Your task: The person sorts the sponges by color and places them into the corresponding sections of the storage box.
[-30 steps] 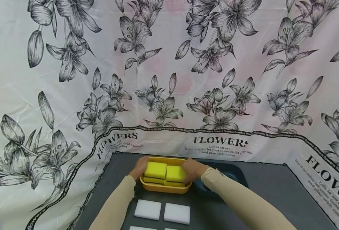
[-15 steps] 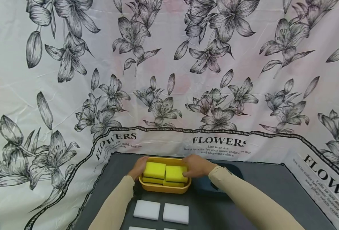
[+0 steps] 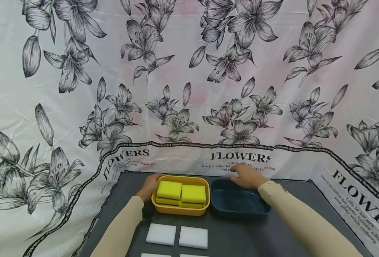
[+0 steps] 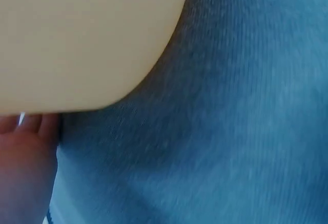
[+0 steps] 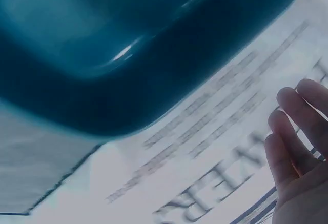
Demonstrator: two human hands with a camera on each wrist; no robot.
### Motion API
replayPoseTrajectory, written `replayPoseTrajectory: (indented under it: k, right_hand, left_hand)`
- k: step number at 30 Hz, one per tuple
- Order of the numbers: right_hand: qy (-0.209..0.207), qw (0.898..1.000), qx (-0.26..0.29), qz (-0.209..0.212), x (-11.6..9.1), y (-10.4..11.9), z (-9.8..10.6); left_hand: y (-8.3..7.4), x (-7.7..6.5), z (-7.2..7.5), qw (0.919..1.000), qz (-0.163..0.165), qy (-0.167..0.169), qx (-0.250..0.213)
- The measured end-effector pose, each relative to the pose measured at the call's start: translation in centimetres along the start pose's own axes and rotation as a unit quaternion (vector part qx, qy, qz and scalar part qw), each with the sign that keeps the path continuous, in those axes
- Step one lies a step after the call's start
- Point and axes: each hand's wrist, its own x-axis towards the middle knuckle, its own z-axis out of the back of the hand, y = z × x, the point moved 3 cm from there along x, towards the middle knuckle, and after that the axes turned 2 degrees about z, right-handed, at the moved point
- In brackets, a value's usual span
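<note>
A yellow basin [image 3: 180, 211] holds several yellow sponges [image 3: 193, 193], stacked in two side-by-side piles. My left hand [image 3: 149, 186] rests against its far left side. In the left wrist view the pale wall of the basin [image 4: 77, 44] partly hides the fingers [image 4: 32, 124]; the thumb is out of sight. To the right stands a dark blue basin [image 3: 232, 200] with no sponges visible in it. My right hand [image 3: 248, 176] is over its far rim, fingers apart and holding nothing. In the right wrist view those fingers [image 5: 294, 152] are beside the dark basin [image 5: 118, 106], apart from it.
White rectangular pads [image 3: 161, 234] lie in rows on the dark grey table [image 3: 240, 237] in front of the yellow basin. Behind the table hangs a white flower-print cloth [image 3: 183, 160]. Part of a small dark object [image 3: 148, 210] shows by the left wrist.
My right hand has let go of the yellow basin's right end and moved right, over the dark basin's far edge. The left hand stays at the yellow basin. The head view has shifted slightly.
</note>
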Motion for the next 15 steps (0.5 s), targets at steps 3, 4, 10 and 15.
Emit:
replayPoseTrajectory:
  k: [3,4,10,15]
  right_hand:
    - [-0.011,1.0,0.006,-0.028,-1.3,-1.9,0.2]
    - [-0.016,0.999,0.011,-0.037,-1.7,-2.5,0.2]
    - [-0.06,0.992,0.048,-0.1,-3.7,-5.4,0.5]
    - [-0.091,0.98,0.087,-0.154,-5.3,-6.7,0.8]
  left_hand:
    - [-0.8,-0.4,0.7,0.999,-0.019,-0.029,0.027]
    - [-1.1,-0.5,0.9,0.9986,-0.021,-0.039,0.029]
    - [-4.0,-1.4,2.2,0.9877,-0.088,-0.081,0.101]
    - [-7.3,-2.8,2.4,0.971,-0.155,-0.076,0.165]
